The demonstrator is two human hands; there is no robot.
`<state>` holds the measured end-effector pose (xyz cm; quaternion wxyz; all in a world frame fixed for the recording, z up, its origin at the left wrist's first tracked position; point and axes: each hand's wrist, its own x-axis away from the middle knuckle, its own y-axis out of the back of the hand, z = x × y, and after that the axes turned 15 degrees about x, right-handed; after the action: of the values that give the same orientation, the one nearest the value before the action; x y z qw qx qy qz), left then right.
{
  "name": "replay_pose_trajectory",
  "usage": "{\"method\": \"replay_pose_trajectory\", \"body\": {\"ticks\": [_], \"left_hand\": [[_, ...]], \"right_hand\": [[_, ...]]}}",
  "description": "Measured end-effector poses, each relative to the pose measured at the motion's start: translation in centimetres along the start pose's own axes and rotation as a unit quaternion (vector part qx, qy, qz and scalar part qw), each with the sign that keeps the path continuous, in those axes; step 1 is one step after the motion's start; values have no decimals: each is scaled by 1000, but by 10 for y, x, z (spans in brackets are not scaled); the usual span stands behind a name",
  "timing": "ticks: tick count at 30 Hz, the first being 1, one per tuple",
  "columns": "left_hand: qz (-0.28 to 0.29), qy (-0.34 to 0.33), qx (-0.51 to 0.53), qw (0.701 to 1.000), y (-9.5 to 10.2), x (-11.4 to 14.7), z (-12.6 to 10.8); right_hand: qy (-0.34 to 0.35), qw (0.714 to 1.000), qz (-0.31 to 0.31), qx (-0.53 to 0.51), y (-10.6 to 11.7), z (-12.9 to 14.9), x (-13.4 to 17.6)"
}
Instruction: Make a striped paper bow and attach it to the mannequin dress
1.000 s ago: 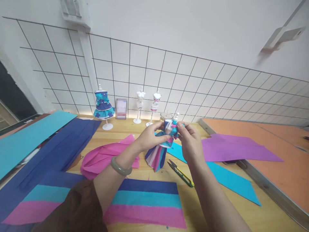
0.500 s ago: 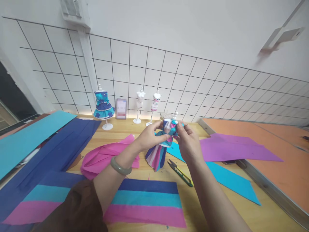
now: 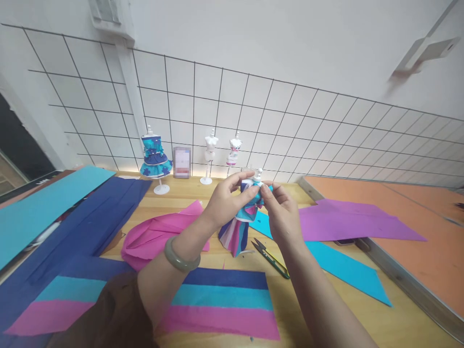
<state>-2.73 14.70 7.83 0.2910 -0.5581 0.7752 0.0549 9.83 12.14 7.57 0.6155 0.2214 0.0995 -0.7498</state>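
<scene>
Between my hands stands a miniature dress form [image 3: 260,174] in a pleated dress [image 3: 234,235] of navy, turquoise, pink and white. My left hand [image 3: 229,197] grips the bodice from the left, its thumb laid across the front. On the right side of the bodice, my right hand [image 3: 283,208] pinches the turquoise material at the chest with thumb and forefinger. Fingers cover part of the bodice. Just right of the skirt's hem lie yellow-and-green thread snips [image 3: 271,258], blades pointing away from me.
Another dress form wears a blue tiered dress [image 3: 155,157] beside a phone [image 3: 181,163]. Two white dress forms [image 3: 210,147] stand behind. Pink material [image 3: 159,234], a striped strip [image 3: 224,295], navy sheets [image 3: 83,217], a purple sheet [image 3: 348,220] and a turquoise piece [image 3: 348,270] lie around.
My left thumb has moved up from the waist to the chest of the bodice. The dress form has shifted slightly left, and my right hand still pinches at the chest.
</scene>
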Motion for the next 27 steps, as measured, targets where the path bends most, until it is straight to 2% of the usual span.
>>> {"method": "replay_pose_trajectory", "body": {"ticks": [7, 16, 27], "left_hand": [[-7, -29, -18, 999, -2, 0, 1], [-32, -21, -19, 999, 0, -1, 4], [-31, -16, -12, 999, 0, -1, 3]], "right_hand": [[-14, 1000, 2, -11, -1, -2, 0], [-59, 996, 40, -59, 1, -6, -5], [-10, 1000, 16, -2, 2, -4, -1]]}}
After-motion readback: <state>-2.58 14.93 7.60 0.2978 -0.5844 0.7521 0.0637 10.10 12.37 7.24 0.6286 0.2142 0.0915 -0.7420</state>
